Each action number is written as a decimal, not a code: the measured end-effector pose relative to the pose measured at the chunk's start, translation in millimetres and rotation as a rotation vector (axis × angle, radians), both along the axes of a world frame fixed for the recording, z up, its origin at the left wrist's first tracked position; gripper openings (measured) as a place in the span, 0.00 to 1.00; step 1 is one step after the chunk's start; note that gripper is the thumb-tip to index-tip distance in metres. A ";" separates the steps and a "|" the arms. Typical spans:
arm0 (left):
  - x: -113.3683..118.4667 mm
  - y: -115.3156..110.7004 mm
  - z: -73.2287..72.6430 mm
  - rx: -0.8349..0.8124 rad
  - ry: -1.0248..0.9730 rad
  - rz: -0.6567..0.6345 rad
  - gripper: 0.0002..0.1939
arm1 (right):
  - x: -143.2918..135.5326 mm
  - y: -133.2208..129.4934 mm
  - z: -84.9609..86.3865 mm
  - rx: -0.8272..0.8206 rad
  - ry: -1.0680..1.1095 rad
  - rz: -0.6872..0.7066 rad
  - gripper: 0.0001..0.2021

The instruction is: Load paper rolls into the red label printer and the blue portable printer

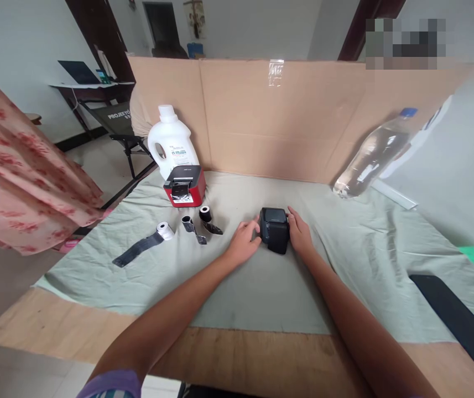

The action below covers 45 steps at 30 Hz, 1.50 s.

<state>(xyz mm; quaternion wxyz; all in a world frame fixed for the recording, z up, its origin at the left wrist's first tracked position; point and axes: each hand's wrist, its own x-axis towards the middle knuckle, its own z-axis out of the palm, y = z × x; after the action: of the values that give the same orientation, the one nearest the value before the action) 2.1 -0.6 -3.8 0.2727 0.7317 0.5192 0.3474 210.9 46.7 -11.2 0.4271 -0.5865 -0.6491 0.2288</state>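
A small black device (275, 229) stands on the grey-green cloth in the middle of the table, between my two hands. My left hand (244, 241) touches its left side with the fingers bent round the edge. Along its right side lies my right hand (300, 229), fingers against the casing. Left of them are a white paper roll (165, 231) with a dark strip unrolled, and two small rolls with dark strips, one (189, 224) nearer the white roll and one (206, 214) behind it. A red and black printer (186, 187) sits farther back.
A white jug (173, 141) stands behind the printer, before an upright cardboard sheet (261, 121). A clear bottle with a blue cap (371, 157) leans at the back right. A black flat object (456, 318) lies at the right front edge.
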 end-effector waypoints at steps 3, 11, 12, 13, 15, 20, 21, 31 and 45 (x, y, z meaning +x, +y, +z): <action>0.9 2.3 -2.5 -0.009 0.023 -0.044 0.11 | -4.0 -2.6 1.6 0.011 -0.047 -0.005 0.35; 3.5 1.0 2.9 -0.054 0.097 -0.022 0.10 | -5.9 -4.3 3.3 -0.010 -0.090 -0.039 0.34; 3.3 1.4 3.8 -0.056 0.100 -0.018 0.10 | -6.1 -4.3 3.6 -0.011 -0.095 -0.040 0.34; 2.9 2.1 4.4 -0.056 0.099 -0.014 0.09 | -6.3 -4.3 3.8 -0.008 -0.099 -0.041 0.34; 1.6 3.8 4.7 -0.055 0.095 -0.011 0.09 | -6.6 -3.9 3.8 -0.002 -0.104 -0.040 0.34; -1.9 9.5 2.2 -0.035 0.129 0.003 0.09 | -7.2 -2.9 3.2 -0.001 -0.120 -0.043 0.35; -2.4 10.4 1.7 -0.027 0.142 0.008 0.09 | -7.4 -2.9 3.5 -0.001 -0.119 -0.043 0.34; -1.7 9.7 2.6 -0.001 0.192 0.023 0.09 | -8.0 -2.8 3.0 0.000 -0.111 -0.051 0.33; -2.7 16.7 -12.2 -0.086 -0.260 0.002 0.06 | -11.3 -13.2 6.2 0.088 -0.153 -0.159 0.25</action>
<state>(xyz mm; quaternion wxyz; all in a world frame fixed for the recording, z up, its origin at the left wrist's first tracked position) -0.6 16.0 -16.0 0.3683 0.6677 0.4946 0.4170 199.6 33.4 -5.0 0.4183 -0.6327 -0.6406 0.1200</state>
